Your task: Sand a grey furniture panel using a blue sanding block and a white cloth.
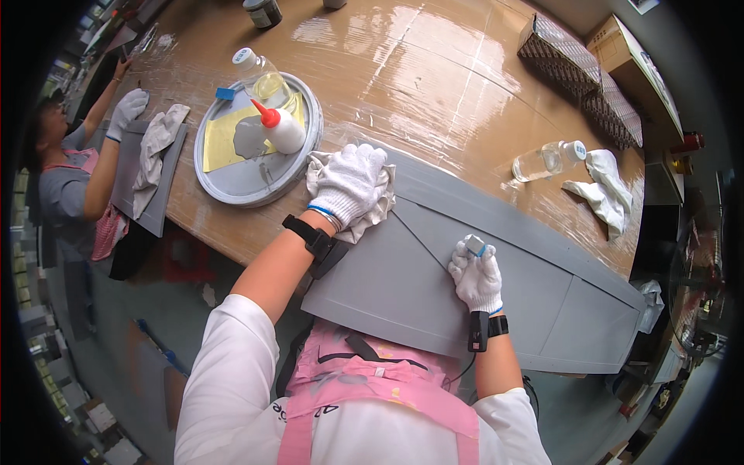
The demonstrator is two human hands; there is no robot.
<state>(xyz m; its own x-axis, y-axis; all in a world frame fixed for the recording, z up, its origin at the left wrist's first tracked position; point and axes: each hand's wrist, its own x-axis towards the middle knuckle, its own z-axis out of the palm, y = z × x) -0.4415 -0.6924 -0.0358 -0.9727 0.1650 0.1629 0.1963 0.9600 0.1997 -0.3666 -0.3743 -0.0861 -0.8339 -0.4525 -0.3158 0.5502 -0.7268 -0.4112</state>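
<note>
A large grey panel [372,267] with thin seams lies along the near side of the table. My left hand [353,182], in a white knit glove, rests on a crumpled off-white cloth [380,211] at the panel's left end, its fingers bent over the cloth. Farther right, my gloved right hand [475,280] is over the panel, pinching a small grey-and-blue block [475,246] between thumb and fingers. A round grey lid [221,186] left of my left hand carries a white squeeze bottle [285,133] with a red nozzle, a clear bottle [271,87] and a blue block [225,94].
Plastic film covers the brown table [434,77]. A clear bottle [546,161] lies near a white cloth [608,190] on the right. Patterned boxes [562,58] stand at the back right, a dark jar [263,12] at the back. At left, a co-worker [74,170] handles another panel.
</note>
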